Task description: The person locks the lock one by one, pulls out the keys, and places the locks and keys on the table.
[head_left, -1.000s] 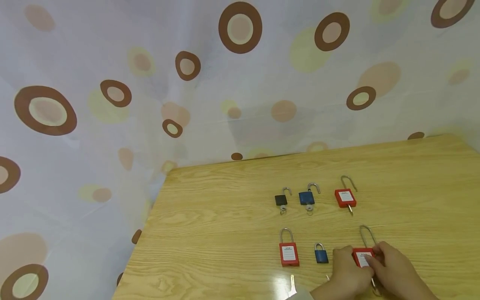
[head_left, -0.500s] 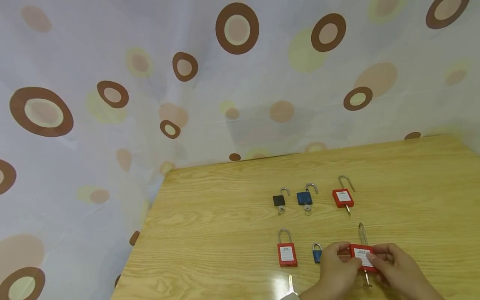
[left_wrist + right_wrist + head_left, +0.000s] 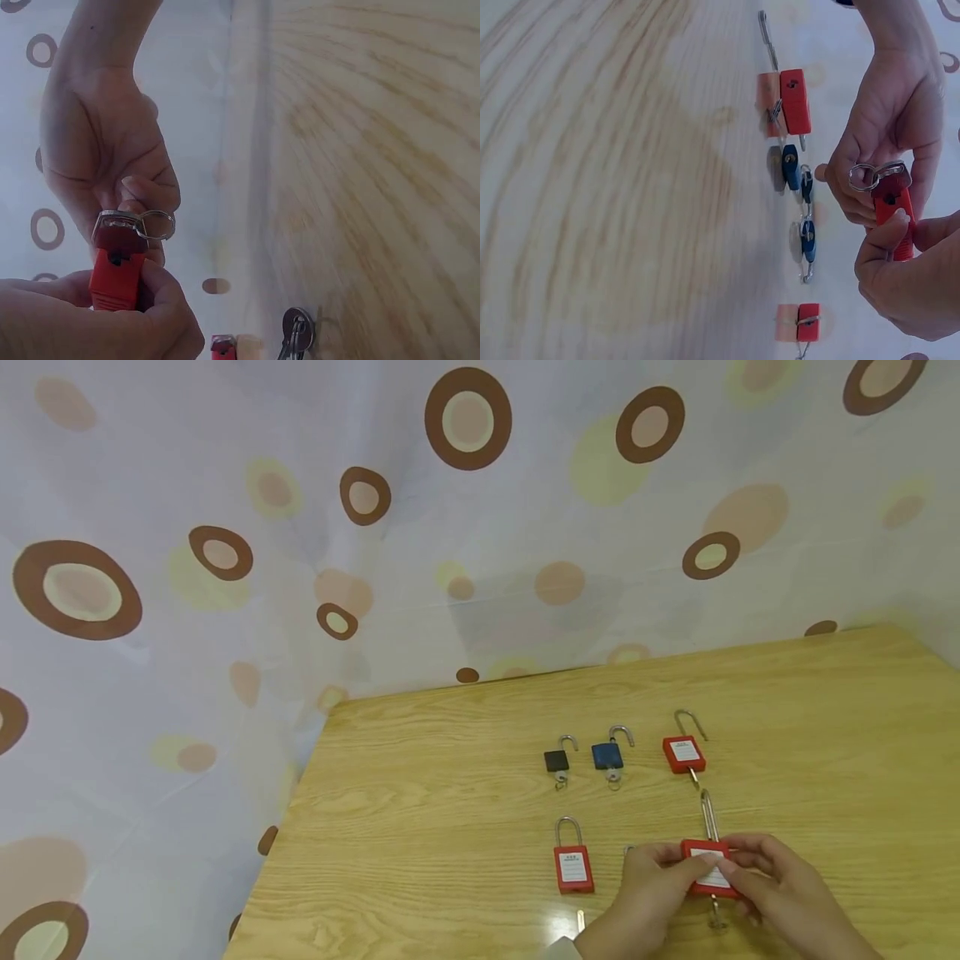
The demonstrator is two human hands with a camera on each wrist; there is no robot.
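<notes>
A red padlock (image 3: 703, 878) with a white label is held between both hands, above the wooden table (image 3: 420, 827). My left hand (image 3: 647, 887) pinches its left side, thumb on the label. On the opposite side my right hand (image 3: 787, 893) grips it, its thumb also on the label. The long metal shackle (image 3: 708, 817) points away and looks narrow, turned nearly edge-on. From the padlock's base sticks a key (image 3: 714, 908); its ring (image 3: 157, 225) shows in the left wrist view. Just behind the left hand, a small blue padlock is mostly hidden.
Behind lie a black padlock (image 3: 557, 761), a blue padlock (image 3: 607, 756) and a red padlock (image 3: 683, 753), all with open shackles and keys inserted. Another red padlock (image 3: 573, 869), shackle closed, lies left of the hands. A loose key (image 3: 580, 920) is near the left wrist.
Both hands have carried the red padlock left and slightly away from the body. Its shackle, wide-looking before, now appears narrow. The left hand now covers most of the small blue padlock.
</notes>
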